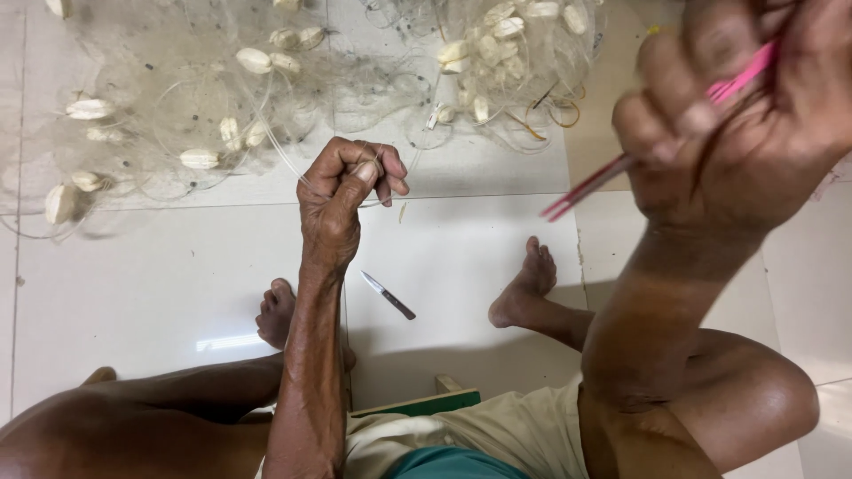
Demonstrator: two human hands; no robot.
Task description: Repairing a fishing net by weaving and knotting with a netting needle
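My left hand (342,195) is closed in a fist around thin clear net line, pinching it between thumb and forefinger just in front of the fishing net (177,115). The net is fine, pale mesh with several white oval floats, heaped on the tiled floor at the far side. My right hand (737,115) is raised close to the camera at the upper right and is blurred. It grips a pink netting needle (612,173) whose tip points down-left. A strand of line runs from my left fist back into the net.
A small knife (389,295) with a dark handle lies on the white floor tiles (160,284) between my bare feet (524,288). My knees spread to both sides. A green-edged low wooden seat (426,404) shows under me.
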